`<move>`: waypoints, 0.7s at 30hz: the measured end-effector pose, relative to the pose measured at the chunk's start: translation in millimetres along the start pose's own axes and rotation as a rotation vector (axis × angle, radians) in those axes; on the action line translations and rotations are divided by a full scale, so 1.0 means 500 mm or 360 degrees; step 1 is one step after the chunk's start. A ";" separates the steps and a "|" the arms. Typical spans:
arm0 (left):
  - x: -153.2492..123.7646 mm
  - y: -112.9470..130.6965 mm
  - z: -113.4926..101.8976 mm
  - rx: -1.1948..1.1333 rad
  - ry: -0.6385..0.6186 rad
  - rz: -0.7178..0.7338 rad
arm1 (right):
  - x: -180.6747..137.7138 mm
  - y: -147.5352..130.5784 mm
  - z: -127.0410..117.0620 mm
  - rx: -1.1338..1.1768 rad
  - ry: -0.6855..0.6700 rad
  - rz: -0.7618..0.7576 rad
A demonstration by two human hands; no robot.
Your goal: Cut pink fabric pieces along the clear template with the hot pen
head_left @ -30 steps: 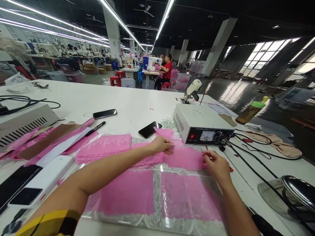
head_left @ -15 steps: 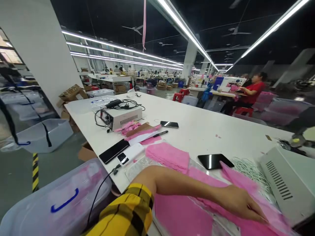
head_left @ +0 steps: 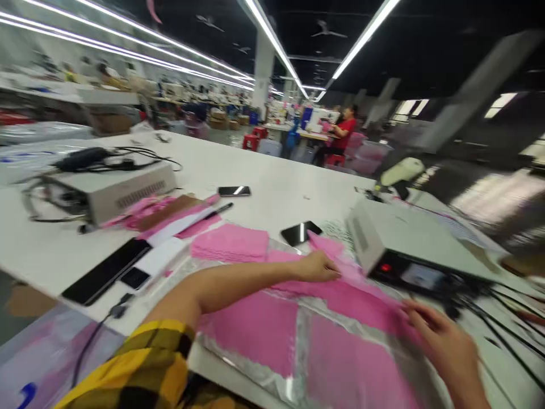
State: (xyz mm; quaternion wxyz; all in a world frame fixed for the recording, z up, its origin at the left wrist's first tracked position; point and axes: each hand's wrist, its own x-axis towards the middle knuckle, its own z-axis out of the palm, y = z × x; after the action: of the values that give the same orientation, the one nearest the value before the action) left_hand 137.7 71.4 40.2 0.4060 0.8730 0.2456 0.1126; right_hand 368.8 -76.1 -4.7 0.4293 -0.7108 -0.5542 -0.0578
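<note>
My left hand (head_left: 318, 267) lies on a strip of pink lace fabric (head_left: 357, 295), its fingers together pressing it down near a black phone (head_left: 301, 233). My right hand (head_left: 443, 341) is at the strip's right end, blurred by motion, with its fingers curled at the fabric's edge. Below the strip lie pink panels under a clear plastic sheet (head_left: 298, 335). A stack of pink lace pieces (head_left: 232, 243) sits to the left of my left arm.
A grey control box (head_left: 409, 244) with cables stands right of the fabric. A second grey box (head_left: 106, 190), pink scraps, a pen (head_left: 217, 211), and other phones (head_left: 106, 271) lie on the white table (head_left: 272, 182). A person in red sits far back.
The view has swung back to the right from the left side of the table. My right hand is in sight again at the strip's right end. My left hand stays on the fabric.
</note>
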 end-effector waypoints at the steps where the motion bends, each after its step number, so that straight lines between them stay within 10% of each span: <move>1: -0.003 -0.006 0.006 0.0019 0.0006 0.0091 | -0.011 0.006 -0.017 -0.0037 0.0027 0.0014; 12: -0.166 -0.026 0.106 0.0458 -0.0265 0.0930 | -0.235 -0.046 -0.098 -0.0295 -0.0043 -0.0364; 21: -0.204 -0.026 0.119 0.1090 -0.0291 0.1261 | -0.285 -0.065 -0.112 -0.0406 -0.0073 -0.0499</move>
State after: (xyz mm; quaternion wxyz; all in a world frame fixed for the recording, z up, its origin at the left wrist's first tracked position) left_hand 69.8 -13.4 -7.9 0.0439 0.9877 -0.1166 0.0941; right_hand 309.6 -218.4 -31.7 0.3087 -0.6655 -0.6560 -0.1774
